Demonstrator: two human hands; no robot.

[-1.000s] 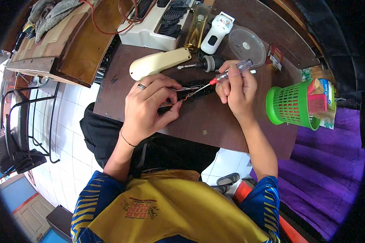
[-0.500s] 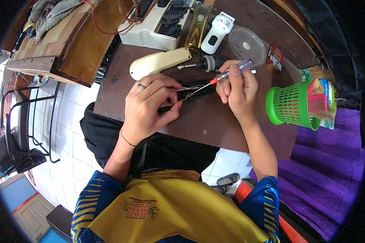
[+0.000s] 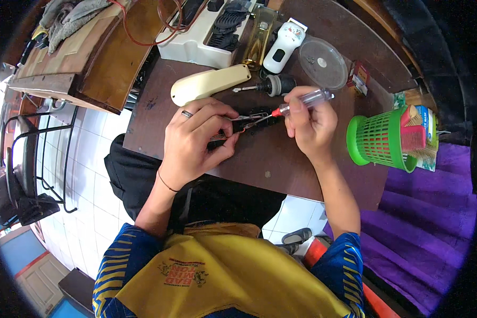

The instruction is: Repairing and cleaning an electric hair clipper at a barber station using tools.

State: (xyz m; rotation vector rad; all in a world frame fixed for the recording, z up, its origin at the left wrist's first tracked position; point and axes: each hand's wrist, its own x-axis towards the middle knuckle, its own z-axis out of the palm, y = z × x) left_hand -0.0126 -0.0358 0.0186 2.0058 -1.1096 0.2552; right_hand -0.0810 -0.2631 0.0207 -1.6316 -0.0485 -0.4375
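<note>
left hand (image 3: pixel 193 139) pinching small dark metal part (image 3: pixel 247 123) at table centre. right hand (image 3: pixel 311 123) clenched round red-tipped screwdriver (image 3: pixel 302 102), tip on part. cream casing (image 3: pixel 209 84) at 11 o'clock, already off; screw work seemingly mid-way.

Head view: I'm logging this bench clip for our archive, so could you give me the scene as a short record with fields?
Setting: dark brown table, seen from above
Left hand: ring on one finger, grips a small dark part against the table
Right hand: holds a screwdriver with a clear handle, tip at the part
Behind the hands: cream clipper body, black-handled screwdriver, white trimmer, clear round lid
Right side: green mesh basket with combs
</note>
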